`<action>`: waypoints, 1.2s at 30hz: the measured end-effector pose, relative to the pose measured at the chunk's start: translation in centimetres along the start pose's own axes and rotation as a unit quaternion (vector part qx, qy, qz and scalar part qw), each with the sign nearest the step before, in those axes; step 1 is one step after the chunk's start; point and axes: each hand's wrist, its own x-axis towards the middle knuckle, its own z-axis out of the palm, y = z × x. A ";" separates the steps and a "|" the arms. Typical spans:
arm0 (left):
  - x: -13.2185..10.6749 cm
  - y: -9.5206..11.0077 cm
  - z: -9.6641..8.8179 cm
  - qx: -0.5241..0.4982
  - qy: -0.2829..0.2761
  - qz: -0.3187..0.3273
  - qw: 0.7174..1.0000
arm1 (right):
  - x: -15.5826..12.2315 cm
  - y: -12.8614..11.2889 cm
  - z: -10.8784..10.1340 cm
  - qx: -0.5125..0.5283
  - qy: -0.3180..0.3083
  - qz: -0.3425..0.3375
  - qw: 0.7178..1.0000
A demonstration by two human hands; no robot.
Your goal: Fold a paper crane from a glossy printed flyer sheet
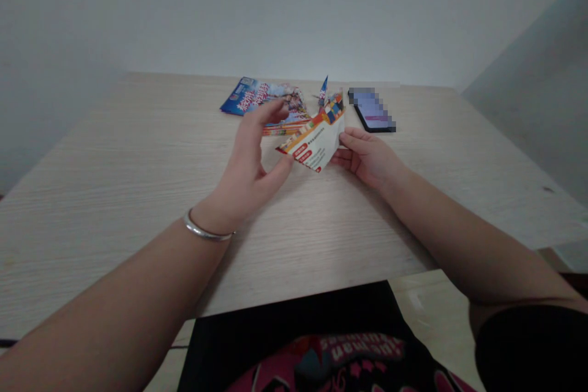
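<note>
A folded printed paper (pixel 321 146), white with orange and red markings, is held up above the table by my right hand (pixel 370 158). The fingers and thumb of that hand pinch its right edge. My left hand (pixel 243 168) has its thumb at the paper's lower left corner and its fingers spread apart above it, a wide gap between them. Behind the left fingertips lies a stack of colourful printed leaflets (pixel 250 98), partly hidden by the hand. A small blue folded paper piece (pixel 324 90) stands upright just behind the held paper.
A smartphone (pixel 371 111) with a lit, partly blurred screen lies at the back right of the pale wooden table (pixel 114 196). A grey wall (pixel 275 12) rises behind the table. The table's front edge is close to my lap.
</note>
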 end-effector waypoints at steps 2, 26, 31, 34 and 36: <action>0.0 0.0 0.0 -0.002 -0.044 0.015 0.999 | 0.0 0.1 -0.1 0.004 -0.012 -0.010 1.000; -0.1 0.4 0.6 0.077 -0.181 -0.032 0.980 | -0.7 1.0 1.3 0.058 -0.196 -0.027 0.978; -0.1 0.4 0.5 0.080 -0.163 -0.047 0.982 | -1.0 0.8 1.4 0.041 -0.136 -0.034 0.989; 0.0 0.6 0.3 0.061 -0.161 -0.033 0.984 | -1.1 0.5 1.6 0.018 -0.081 -0.031 0.996; 0.2 0.8 0.1 0.068 -0.169 -0.002 0.983 | -1.1 0.5 1.9 0.006 -0.060 -0.031 0.998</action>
